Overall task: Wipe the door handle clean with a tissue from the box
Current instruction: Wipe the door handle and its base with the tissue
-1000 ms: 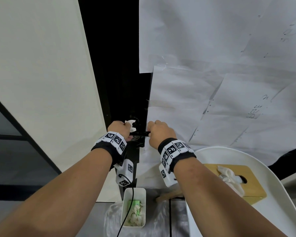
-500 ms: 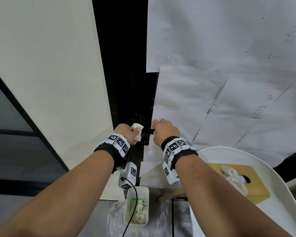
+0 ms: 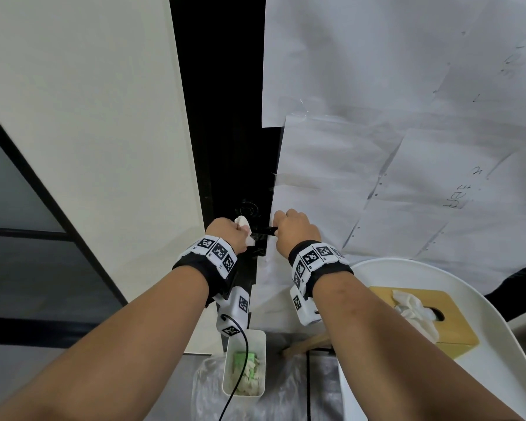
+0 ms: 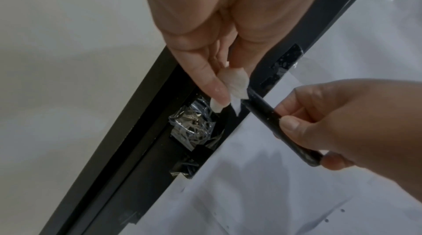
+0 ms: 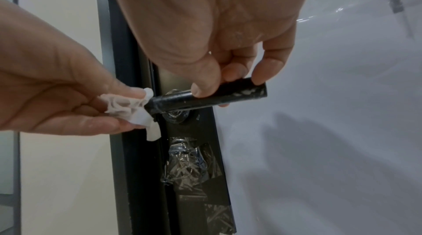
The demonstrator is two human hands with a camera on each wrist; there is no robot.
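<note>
A black lever door handle (image 3: 263,230) (image 4: 269,112) (image 5: 205,97) sticks out from the dark door edge. My right hand (image 3: 289,230) (image 5: 228,80) grips its free end with thumb and fingers. My left hand (image 3: 230,235) (image 4: 219,85) pinches a crumpled white tissue (image 3: 244,226) (image 4: 235,83) (image 5: 128,107) against the handle's inner end, near the door plate. White smears show on the handle's outer end in the right wrist view. The wooden tissue box (image 3: 428,317) sits at the lower right with a tissue poking out of its slot.
The tissue box rests on a white round table (image 3: 498,344). A small white bin (image 3: 245,366) with scraps stands on the floor below the handle. Paper sheets (image 3: 377,147) cover the door. Crumpled clear tape (image 5: 187,165) sits under the handle. A pale wall (image 3: 88,117) lies left.
My left hand with the tissue has slid left along the handle toward the door plate. My right hand keeps its grip on the handle's end.
</note>
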